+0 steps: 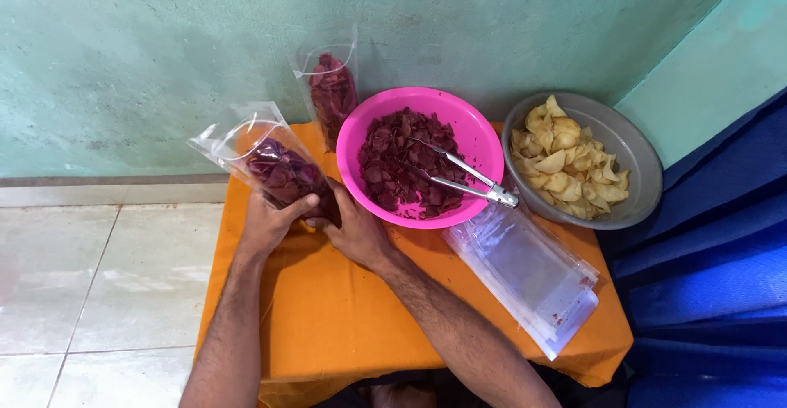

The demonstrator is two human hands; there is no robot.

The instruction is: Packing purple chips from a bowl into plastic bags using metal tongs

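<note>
From the head camera, both hands meet on a clear plastic bag of purple chips (275, 166) that lies tilted on the orange tablecloth (344, 309), its open mouth pointing toward ten o'clock and its filled bottom toward the person. The left hand (270, 221) wraps the bag's lower end from below, its fingers curled closed around the plastic with the thumb lying across the front. The right hand (354, 227) presses in from the four o'clock side of the bag, its fingers bent closed against the same bottom corner (the fingertips are partly hidden by the bag, so how tightly they pinch cannot be told).

At one o'clock from the hands, a second filled bag of purple chips (332, 96) stands upright against the green wall (164, 55). Just beside the right hand, at two o'clock, sits a pink bowl (475, 141) heaped with more purple chips, with metal tongs (463, 180) resting in it, handles over the rim toward four o'clock. Farther at three o'clock a grey metal bowl (635, 158) holds pale yellow chips (566, 162). A stack of empty clear bags (533, 281) lies on the cloth at four o'clock of the pink bowl.
</note>
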